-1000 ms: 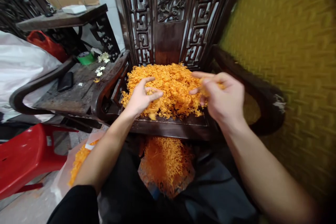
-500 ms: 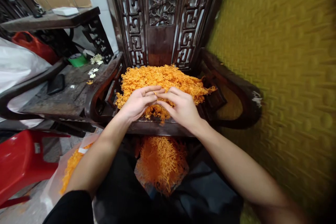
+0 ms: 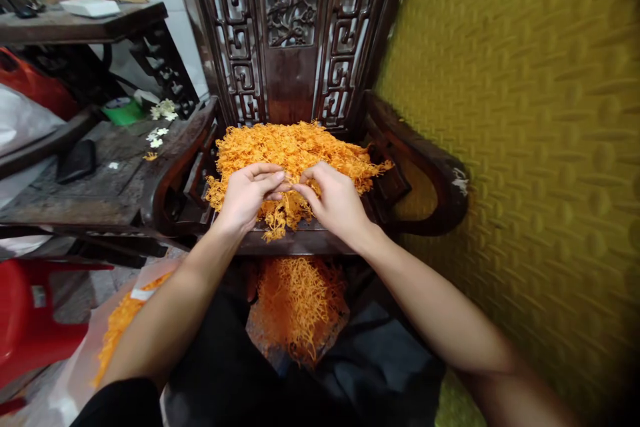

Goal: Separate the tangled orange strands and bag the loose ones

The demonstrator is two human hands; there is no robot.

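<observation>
A big heap of small, branched orange pieces (image 3: 295, 143) covers the seat of a dark carved wooden chair. In front of the heap, my left hand (image 3: 250, 195) and my right hand (image 3: 334, 199) meet fingertip to fingertip. Both pinch a small orange piece, mostly hidden by the fingers. A loose clump of orange pieces (image 3: 280, 217) lies just beneath them by the seat's front edge. Between my legs, a bag of orange branched strands (image 3: 300, 307) sits under that edge.
Curved chair arms (image 3: 163, 193) flank the seat. At left, a second wooden seat bears green tape (image 3: 123, 111), a black wallet-like item (image 3: 76, 161) and white flower-shaped pieces (image 3: 157, 137). A red plastic stool (image 3: 30, 313) and another bag of orange pieces (image 3: 117, 320) stand lower left. A yellow textured wall (image 3: 525, 113) rises at right.
The view has shifted a little to the right. My fingertips have drawn into a closer pinch, and the loose orange clump below them shows more fully.
</observation>
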